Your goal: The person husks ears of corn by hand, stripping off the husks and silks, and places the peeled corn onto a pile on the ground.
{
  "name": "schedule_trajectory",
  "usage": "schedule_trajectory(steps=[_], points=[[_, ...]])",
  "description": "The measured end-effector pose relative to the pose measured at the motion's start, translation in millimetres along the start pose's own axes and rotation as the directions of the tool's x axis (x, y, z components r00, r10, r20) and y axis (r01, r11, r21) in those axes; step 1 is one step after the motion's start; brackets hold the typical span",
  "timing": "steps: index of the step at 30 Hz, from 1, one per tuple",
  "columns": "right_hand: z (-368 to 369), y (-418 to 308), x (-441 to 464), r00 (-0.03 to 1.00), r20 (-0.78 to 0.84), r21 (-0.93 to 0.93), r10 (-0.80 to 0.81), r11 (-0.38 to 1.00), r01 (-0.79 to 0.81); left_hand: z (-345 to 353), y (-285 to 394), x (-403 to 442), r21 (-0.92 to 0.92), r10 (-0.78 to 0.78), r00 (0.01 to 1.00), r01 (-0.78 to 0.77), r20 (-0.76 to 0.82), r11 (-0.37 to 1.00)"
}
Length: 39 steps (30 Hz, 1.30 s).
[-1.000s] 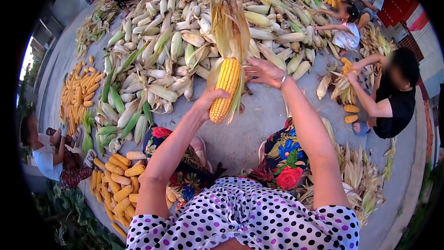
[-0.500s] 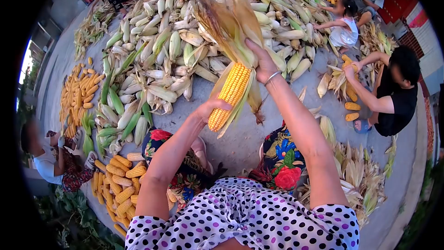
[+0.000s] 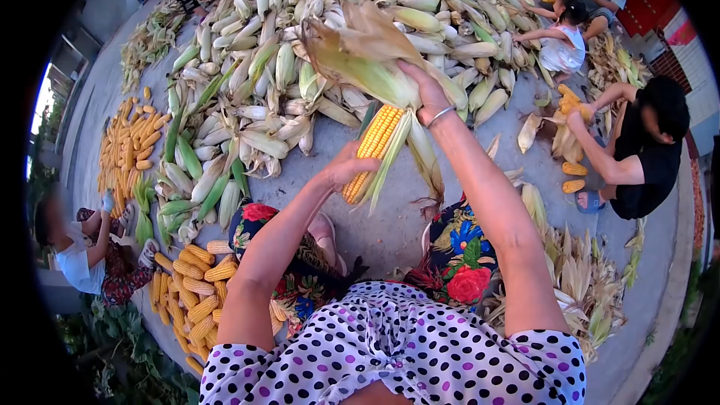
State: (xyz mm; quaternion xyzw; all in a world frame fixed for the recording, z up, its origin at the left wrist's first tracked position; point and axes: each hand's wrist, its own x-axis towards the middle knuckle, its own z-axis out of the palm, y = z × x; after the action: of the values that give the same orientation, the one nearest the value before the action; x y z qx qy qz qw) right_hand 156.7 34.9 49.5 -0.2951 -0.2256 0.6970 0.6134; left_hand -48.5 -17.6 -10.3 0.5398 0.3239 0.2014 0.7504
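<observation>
A yellow corn cob point(image 3: 381, 133), its kernels bare on the near side, is held tilted in front of me. My left hand point(image 3: 346, 170) is closed around its lower part. The peeled husk point(image 3: 375, 79) fans out from the cob's upper end, with some strips hanging down its right side. My right hand point(image 3: 426, 94) is closed on the husk where it meets the cob; its fingers are partly hidden behind the leaves. A silvery bracelet point(image 3: 441, 116) circles my right wrist.
A large heap of unhusked corn point(image 3: 281, 67) lies ahead. Bare cobs point(image 3: 196, 304) are piled at my left, loose husks point(image 3: 574, 285) at my right. A person in black point(image 3: 652, 169) handles corn at the right; another person point(image 3: 79, 255) sits at the left. More people sit behind the heap.
My right hand has gone from open to closed on the husk. The husk has swung leftward and folded down, and the cob has tilted. The person in black has moved their cob slightly.
</observation>
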Motion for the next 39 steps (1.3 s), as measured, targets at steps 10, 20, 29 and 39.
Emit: schedule_trajectory(steps=[10, 20, 29, 39], points=[[23, 2, 6, 0.928, -0.258, 0.093, -0.27, 0.949, 0.302, 23, 2, -4, -0.454, 0.108, 0.972, -0.002, 0.208, 0.891], [34, 7, 19, 0.842, -0.474, 0.115, -0.256, 0.93, 0.348, 82, -3, -8, -0.796, 0.128, 0.992, -0.059, 0.023, 0.603], [35, 6, 22, 0.86, -0.433, 0.129, -0.272, 0.925, 0.357, 81, -3, -6, -0.819, 0.213, 0.976, -0.08, 0.052, 0.568], [28, -12, 10, 0.683, -0.605, -0.135, -0.41, 0.898, 0.419, 43, 1, 6, -0.201, 0.216, 0.96, -0.251, -0.18, 0.947]])
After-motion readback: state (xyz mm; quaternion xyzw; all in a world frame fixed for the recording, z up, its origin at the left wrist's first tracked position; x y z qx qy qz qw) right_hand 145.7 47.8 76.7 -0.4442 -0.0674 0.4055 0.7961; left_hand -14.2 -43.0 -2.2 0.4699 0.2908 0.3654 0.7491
